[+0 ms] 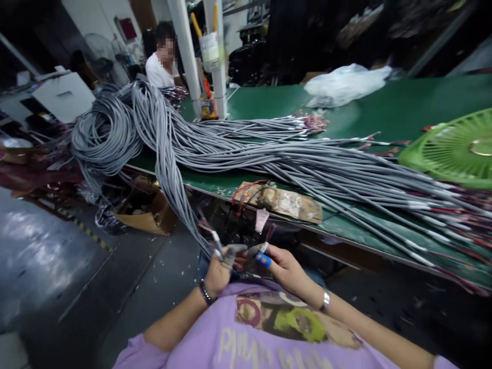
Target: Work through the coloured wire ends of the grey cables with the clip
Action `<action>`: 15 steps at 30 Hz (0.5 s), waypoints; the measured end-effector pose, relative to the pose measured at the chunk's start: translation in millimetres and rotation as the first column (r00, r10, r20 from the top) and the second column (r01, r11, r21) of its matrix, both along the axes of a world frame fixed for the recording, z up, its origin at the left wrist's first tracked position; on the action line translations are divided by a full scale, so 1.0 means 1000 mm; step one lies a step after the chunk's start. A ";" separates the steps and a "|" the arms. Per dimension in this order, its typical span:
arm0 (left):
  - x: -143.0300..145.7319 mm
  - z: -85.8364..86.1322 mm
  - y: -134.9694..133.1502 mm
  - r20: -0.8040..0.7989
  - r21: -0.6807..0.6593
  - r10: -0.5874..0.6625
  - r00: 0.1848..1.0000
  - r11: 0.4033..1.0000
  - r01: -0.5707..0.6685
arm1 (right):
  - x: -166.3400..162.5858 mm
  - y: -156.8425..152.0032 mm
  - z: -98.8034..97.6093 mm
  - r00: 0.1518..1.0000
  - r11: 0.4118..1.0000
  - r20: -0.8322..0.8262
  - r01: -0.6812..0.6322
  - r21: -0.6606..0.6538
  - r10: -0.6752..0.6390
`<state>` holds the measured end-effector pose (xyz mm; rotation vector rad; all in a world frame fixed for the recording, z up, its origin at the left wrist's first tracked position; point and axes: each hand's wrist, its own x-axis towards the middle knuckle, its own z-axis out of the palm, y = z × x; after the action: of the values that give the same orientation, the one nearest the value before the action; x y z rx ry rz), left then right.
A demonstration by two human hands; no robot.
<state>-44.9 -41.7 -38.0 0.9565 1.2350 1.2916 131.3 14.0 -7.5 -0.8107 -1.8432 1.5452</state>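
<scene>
My left hand (pixel 220 270) is closed round the end of a grey cable (pixel 180 205) that hangs down from the big bundle on the bench. My right hand (pixel 282 266), with blue tape on one fingertip, pinches the thin coloured wires (pixel 265 245) at that cable's stripped end. Both hands sit close together just above my lap, in front of my lilac shirt. A large bundle of grey cables (pixel 269 159) lies across the green bench (pixel 384 107), its stripped ends with red and dark wires fanning out to the right.
A green plastic fan (pixel 453 148) lies on the bench at right. A white plastic bag (pixel 346 82) sits at the far edge. A worn block with red wires (pixel 280 200) rests at the near edge. A cardboard box (pixel 146 210) stands on the floor; a person in white sits behind.
</scene>
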 end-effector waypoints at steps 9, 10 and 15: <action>0.002 0.028 0.025 0.099 -0.089 -0.042 0.994 0.995 0.051 | -0.010 0.003 -0.020 0.983 0.902 -0.140 -0.165 -0.400 0.118; 0.004 0.029 0.027 0.099 -0.097 -0.070 0.993 0.992 0.079 | -0.010 0.003 -0.021 0.982 0.901 -0.142 -0.175 -0.397 0.129; 0.014 0.028 0.031 0.126 -0.130 -0.140 0.982 0.979 0.157 | -0.009 0.003 -0.028 0.974 0.928 -0.098 -0.223 -0.299 0.202</action>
<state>-30.7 -10.9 -9.8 0.8448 1.1258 1.1131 122.2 16.8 -35.0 -0.7014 -1.7095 2.0112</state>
